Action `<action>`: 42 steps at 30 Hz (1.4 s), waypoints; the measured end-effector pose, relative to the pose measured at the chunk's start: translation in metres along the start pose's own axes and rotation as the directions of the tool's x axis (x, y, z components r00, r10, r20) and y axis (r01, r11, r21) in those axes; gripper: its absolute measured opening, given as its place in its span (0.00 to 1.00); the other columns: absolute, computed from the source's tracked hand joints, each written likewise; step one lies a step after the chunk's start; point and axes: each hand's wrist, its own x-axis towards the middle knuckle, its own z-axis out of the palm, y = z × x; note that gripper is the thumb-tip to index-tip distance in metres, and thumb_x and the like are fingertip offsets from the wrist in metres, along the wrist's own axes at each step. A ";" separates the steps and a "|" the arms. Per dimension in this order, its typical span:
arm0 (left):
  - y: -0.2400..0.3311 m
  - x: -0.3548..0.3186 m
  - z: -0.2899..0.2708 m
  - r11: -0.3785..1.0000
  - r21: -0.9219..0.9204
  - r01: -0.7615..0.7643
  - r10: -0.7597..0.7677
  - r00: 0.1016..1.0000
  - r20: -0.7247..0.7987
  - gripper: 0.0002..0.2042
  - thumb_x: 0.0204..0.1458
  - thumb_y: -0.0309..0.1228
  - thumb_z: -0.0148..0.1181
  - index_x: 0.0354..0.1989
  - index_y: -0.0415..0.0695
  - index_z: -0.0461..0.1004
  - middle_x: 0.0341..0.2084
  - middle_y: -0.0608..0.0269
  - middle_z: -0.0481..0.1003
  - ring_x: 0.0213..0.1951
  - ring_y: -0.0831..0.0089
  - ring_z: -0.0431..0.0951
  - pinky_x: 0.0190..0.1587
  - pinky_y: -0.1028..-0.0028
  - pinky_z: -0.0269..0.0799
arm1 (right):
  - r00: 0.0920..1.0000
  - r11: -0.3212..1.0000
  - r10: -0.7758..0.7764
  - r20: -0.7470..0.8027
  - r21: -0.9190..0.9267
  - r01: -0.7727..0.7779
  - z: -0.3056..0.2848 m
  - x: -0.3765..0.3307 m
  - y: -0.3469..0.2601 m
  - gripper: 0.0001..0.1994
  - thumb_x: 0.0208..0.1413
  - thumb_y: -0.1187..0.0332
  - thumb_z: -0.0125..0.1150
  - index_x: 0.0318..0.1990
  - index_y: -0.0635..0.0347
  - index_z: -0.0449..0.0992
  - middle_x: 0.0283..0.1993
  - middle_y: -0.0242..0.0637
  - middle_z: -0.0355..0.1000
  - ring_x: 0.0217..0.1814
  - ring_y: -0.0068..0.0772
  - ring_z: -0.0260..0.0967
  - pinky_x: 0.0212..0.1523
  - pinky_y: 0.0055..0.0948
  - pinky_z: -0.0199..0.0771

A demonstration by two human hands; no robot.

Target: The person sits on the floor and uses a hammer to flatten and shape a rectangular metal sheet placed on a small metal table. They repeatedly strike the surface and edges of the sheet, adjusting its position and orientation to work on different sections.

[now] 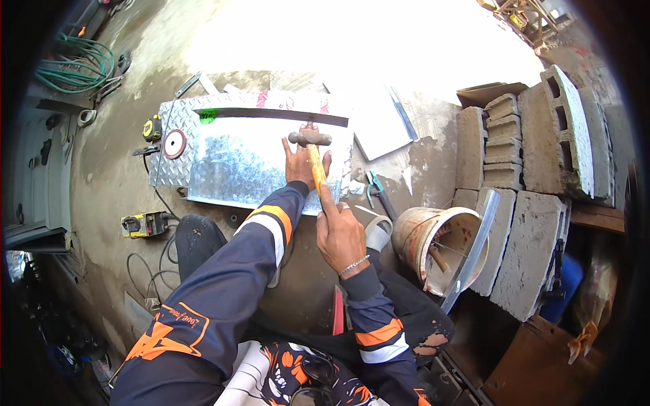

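Your right hand (340, 233) is closed around the hammer (313, 155) handle, its head over the galvanised sheet (250, 162) lying on the floor ahead of you. Your left hand (301, 166) presses flat, fingers spread, on that sheet just beside the hammer head.

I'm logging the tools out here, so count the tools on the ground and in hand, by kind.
Hammer: 1, in the right hand
Tape measure: 1
Yellow power tool: 1
Green-handled snips: 1
Total: 4
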 end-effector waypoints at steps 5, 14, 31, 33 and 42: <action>0.003 -0.002 -0.002 0.998 0.065 -0.019 0.017 0.999 0.029 0.33 0.60 0.46 0.49 0.70 0.41 0.58 0.72 0.51 0.56 0.72 0.56 0.57 0.70 0.34 0.40 | 0.999 0.996 -0.010 0.042 -0.090 0.013 0.022 0.032 0.031 0.31 0.58 0.70 0.56 0.71 0.49 0.61 0.33 0.58 0.72 0.32 0.62 0.75 0.33 0.54 0.76; 0.005 -0.001 -0.003 0.994 0.106 -0.019 0.016 1.000 0.022 0.33 0.60 0.45 0.49 0.70 0.39 0.57 0.70 0.52 0.57 0.71 0.55 0.56 0.70 0.35 0.39 | 0.997 0.999 0.018 0.081 -0.050 -0.014 0.028 0.043 0.008 0.31 0.58 0.68 0.57 0.71 0.46 0.61 0.33 0.59 0.73 0.35 0.63 0.77 0.36 0.55 0.78; 0.005 0.004 0.001 0.999 -0.005 -0.037 0.037 0.999 -0.014 0.33 0.59 0.44 0.51 0.70 0.38 0.58 0.72 0.51 0.56 0.73 0.54 0.55 0.72 0.41 0.40 | 0.999 0.974 -0.037 0.022 0.223 0.031 0.006 0.029 0.016 0.28 0.55 0.71 0.59 0.66 0.53 0.68 0.29 0.59 0.73 0.34 0.62 0.73 0.40 0.54 0.74; 0.003 0.004 0.004 0.997 -0.074 -0.037 0.034 0.999 -0.040 0.35 0.58 0.44 0.51 0.72 0.38 0.55 0.73 0.50 0.53 0.74 0.54 0.52 0.72 0.43 0.39 | 0.999 0.956 -0.055 0.000 0.289 0.052 -0.010 0.004 0.008 0.28 0.55 0.72 0.59 0.66 0.55 0.68 0.29 0.57 0.73 0.33 0.59 0.74 0.38 0.50 0.74; 0.001 -0.002 0.006 0.997 0.070 -0.029 0.023 0.996 0.080 0.36 0.61 0.48 0.46 0.75 0.42 0.49 0.76 0.56 0.45 0.76 0.62 0.45 0.71 0.36 0.36 | 0.871 0.550 0.462 0.164 0.718 -0.427 -0.093 -0.107 0.039 0.30 0.62 0.74 0.54 0.72 0.65 0.57 0.25 0.27 0.67 0.18 0.13 0.59 0.19 0.17 0.61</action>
